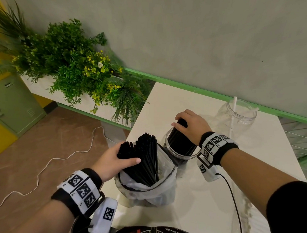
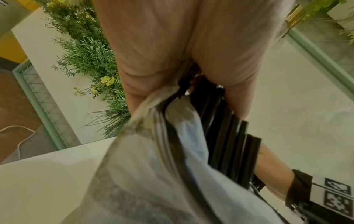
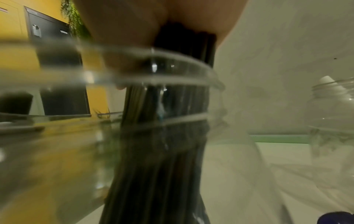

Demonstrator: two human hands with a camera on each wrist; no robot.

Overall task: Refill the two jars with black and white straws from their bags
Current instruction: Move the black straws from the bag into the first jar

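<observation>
A clear plastic bag [image 1: 153, 191] stands on the white table [image 1: 198, 203] with a sheaf of black straws [image 1: 147, 152] sticking up out of it. My left hand [image 1: 114, 161] grips part of that sheaf near the top, thumb across the front. Just right of the bag a clear jar [image 1: 179, 157] holds a bundle of black straws [image 1: 180, 141]; my right hand [image 1: 190, 125] grips the bundle's top, which stands inside the jar's mouth. Seen in the right wrist view, the bundle [image 3: 168, 136] runs down through the jar's wall [image 3: 57, 136]. Farther right, a second clear jar [image 1: 238, 115] holds a white straw [image 1: 235, 106].
A planter of green plants with yellow flowers [image 1: 79, 66] lies left of the table. A white cable [image 1: 45, 168] snakes over the brown floor. A grey wall with a green ledge [image 1: 201, 90] borders the table's far side. Another clear bag [image 1: 246, 209] lies at the near right.
</observation>
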